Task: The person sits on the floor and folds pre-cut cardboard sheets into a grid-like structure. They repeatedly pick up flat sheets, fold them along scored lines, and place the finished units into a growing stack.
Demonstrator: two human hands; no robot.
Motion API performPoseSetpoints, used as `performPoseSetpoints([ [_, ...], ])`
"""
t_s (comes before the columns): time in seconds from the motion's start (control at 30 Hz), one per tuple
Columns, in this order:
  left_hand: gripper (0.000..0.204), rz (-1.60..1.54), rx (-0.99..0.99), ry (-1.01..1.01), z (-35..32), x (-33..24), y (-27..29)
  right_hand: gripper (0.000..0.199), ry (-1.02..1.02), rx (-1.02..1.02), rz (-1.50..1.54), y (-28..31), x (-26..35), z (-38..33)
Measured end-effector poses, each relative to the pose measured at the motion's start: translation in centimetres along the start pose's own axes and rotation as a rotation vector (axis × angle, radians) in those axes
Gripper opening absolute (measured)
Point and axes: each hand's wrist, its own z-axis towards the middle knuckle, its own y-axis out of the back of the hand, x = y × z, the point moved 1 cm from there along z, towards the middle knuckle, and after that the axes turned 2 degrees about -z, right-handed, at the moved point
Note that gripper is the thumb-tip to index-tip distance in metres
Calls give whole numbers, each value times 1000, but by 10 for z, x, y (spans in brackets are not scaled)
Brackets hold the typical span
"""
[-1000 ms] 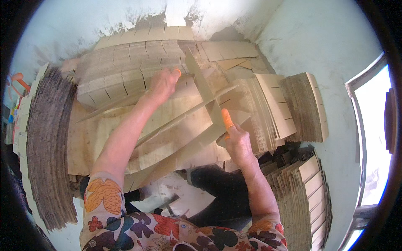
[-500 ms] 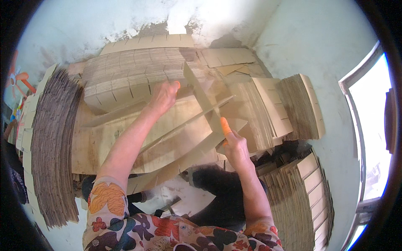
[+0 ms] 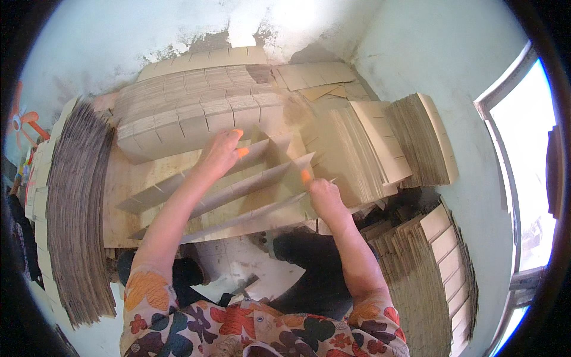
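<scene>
Here, two hands — left hand, right hand — three slotted strips

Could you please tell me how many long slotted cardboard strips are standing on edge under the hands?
3, side by side: the far strip under the left hand, the middle strip, and the near strip by the right hand. The forearms may hide more.

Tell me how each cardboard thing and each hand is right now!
left hand: flat on the upright strips, fingers spread
right hand: gripping the strips' near end
slotted cardboard strips: standing on edge, side by side
cross strip: upright, slotted across them
stack of slotted strips: piled flat behind
dark cardboard stack: on edge, at left
</scene>
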Motion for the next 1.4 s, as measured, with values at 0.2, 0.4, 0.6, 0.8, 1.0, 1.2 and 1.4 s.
performPoseSetpoints([
  [0.2, 52, 67, 298, 183, -99, -56, 61, 28, -268, -200, 113, 27, -47, -5],
  [0.4, 31, 134, 255, 43, -157, -44, 38, 39, -579, -360, -271, 31, -106, -3],
  [0.6, 12, 117, 187, 4, -157, -19, 19, 55, -426, -323, -110, -4, -124, -5],
  [0.8, 12, 63, 145, 34, -160, -11, 14, 49, -432, -287, -320, -7, -96, 0],
  [1.0, 15, -35, 133, 71, -164, -19, 16, 37, -475, -499, -137, -12, -132, -2],
  [1.2, 20, -39, 167, 180, -166, -24, 18, 25, -603, -500, 0, 19, -103, -3],
  [1.4, 28, -1, 152, 242, -162, -36, 23, 18, -493, -892, 89, 42, -86, -11],
])
